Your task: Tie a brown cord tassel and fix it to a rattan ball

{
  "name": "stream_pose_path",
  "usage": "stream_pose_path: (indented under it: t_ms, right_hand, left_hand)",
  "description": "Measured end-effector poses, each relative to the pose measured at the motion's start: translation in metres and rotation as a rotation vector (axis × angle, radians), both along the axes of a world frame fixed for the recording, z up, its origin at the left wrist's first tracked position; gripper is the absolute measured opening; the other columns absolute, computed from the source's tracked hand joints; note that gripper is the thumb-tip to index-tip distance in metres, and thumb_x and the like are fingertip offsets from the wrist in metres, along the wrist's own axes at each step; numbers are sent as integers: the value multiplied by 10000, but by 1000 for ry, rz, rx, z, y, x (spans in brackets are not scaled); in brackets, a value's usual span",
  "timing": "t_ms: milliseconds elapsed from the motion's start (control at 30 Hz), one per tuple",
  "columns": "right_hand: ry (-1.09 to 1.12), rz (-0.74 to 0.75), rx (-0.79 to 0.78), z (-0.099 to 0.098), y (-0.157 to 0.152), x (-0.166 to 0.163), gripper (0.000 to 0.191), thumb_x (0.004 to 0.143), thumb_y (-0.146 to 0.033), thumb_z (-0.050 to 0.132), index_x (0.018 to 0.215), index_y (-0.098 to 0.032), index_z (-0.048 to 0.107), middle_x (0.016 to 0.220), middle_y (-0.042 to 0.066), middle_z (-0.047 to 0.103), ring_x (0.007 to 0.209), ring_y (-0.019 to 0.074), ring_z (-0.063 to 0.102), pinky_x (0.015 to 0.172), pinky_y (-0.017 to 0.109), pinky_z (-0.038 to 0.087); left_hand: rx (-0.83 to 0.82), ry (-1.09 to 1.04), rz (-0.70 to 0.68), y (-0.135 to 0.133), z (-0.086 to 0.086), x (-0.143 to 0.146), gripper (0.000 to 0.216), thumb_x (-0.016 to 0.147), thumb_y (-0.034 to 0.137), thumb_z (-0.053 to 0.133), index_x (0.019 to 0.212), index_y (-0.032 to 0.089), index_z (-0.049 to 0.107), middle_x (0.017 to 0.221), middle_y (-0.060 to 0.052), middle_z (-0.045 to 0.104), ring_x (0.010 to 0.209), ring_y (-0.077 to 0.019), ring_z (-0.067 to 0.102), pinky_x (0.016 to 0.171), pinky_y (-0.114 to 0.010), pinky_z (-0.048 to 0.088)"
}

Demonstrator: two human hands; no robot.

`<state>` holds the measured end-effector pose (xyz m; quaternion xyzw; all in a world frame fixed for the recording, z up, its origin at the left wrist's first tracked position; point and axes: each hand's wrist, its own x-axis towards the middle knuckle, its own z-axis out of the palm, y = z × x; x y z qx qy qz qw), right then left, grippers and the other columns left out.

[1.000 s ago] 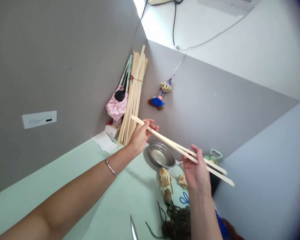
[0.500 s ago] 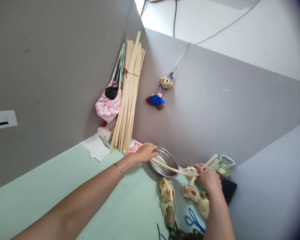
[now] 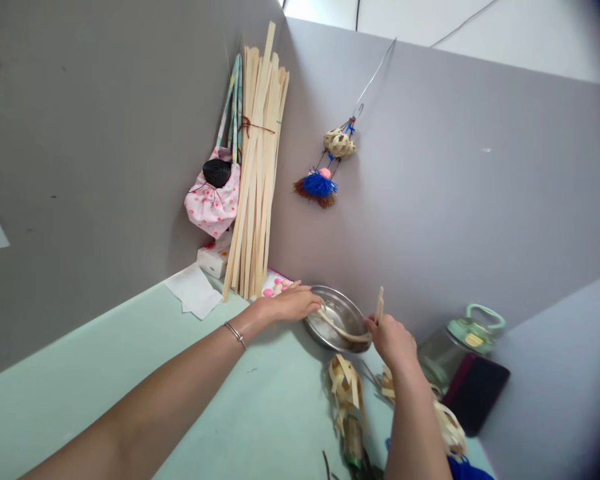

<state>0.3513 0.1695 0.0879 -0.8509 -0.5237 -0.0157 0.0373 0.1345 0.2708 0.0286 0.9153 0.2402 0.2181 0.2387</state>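
Observation:
Pale bamboo strips point(image 3: 347, 333) curve low across a round steel bowl point(image 3: 316, 333), which seems to hold a little clear water. At the bowl's left rim, my left hand point(image 3: 300, 303) pinches one end of the strips. My right hand point(image 3: 393, 339) is closed around the other end at the right rim, with short ends poking up above the fingers. In front of the bowl lies a woven strip ball point(image 3: 345, 380) with loose ends, beside a greenish-brown cylinder point(image 3: 353, 437). More woven pieces point(image 3: 450, 427) are partly hidden behind my right forearm.
A tied bundle of long strips point(image 3: 257, 173) leans in the corner beside a pink pouch point(image 3: 215, 203). White paper point(image 3: 194, 291) lies at the left. A tasselled woven ornament point(image 3: 339, 143) hangs at the wall. A green-lidded bottle point(image 3: 460, 340) and a dark phone-like slab point(image 3: 477, 393) are at right.
My right hand has moved left to the bowl, bending the strips into a deeper curve inside it. My left hand stays at the left rim. The view has shifted slightly.

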Motion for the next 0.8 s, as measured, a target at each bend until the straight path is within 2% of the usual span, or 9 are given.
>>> stream_pose_path:
  t_ms: [100, 233, 467, 633, 733, 800]
  right_hand:
    - [-20, 17, -40, -6, 4, 1, 355, 957, -349, 423, 1059, -194, 727, 1126, 176, 718, 1096, 339, 662, 864, 408, 474]
    - [-37, 19, -58, -7, 5, 1, 362, 955, -338, 408, 1039, -181, 724, 1111, 186, 722, 1100, 349, 659, 871, 419, 463]
    - [-8, 24, -37, -4, 1, 2, 329, 935, -333, 437, 964, -197, 735, 1061, 171, 734, 1073, 344, 666, 863, 416, 458]
    - [95, 23, 60, -9, 4, 8, 260, 887, -309, 520, 855, -190, 749, 948, 167, 746, 1025, 359, 675, 866, 440, 460]
    - [216, -5, 172, -8, 4, 19, 207, 844, -323, 580, 845, -199, 746, 773, 111, 739, 914, 314, 704, 834, 412, 497]
    - [319, -20, 278, -3, -1, 31, 235, 846, -358, 572, 897, -191, 729, 736, 84, 729, 830, 273, 714, 763, 368, 538]
  left_hand:
    - [3, -42, 14, 5, 13, -8, 363, 998, 354, 350, 1027, 213, 683, 1093, -64, 695, 1119, -208, 578, 1074, -369, 342]
    - [-5, -69, 18, 10, 23, -17, 365, 991, 374, 375, 1077, 195, 681, 1100, -80, 695, 1082, -203, 597, 1007, -318, 394]
    - [-89, -61, -13, 13, 21, -25, 337, 972, 384, 425, 1062, 197, 691, 1043, -64, 719, 984, -191, 628, 913, -280, 435]
    - [-139, -29, -34, 14, 16, -28, 301, 950, 352, 459, 1070, 210, 695, 1052, -44, 724, 915, -165, 636, 846, -249, 451]
    - [-148, -27, -26, 14, 16, -29, 295, 940, 342, 467, 1071, 211, 697, 1053, -44, 724, 922, -164, 634, 839, -245, 451]
    - [-147, -36, -8, 16, 17, -28, 312, 944, 350, 453, 1084, 202, 691, 1087, -57, 715, 953, -172, 631, 855, -255, 449]
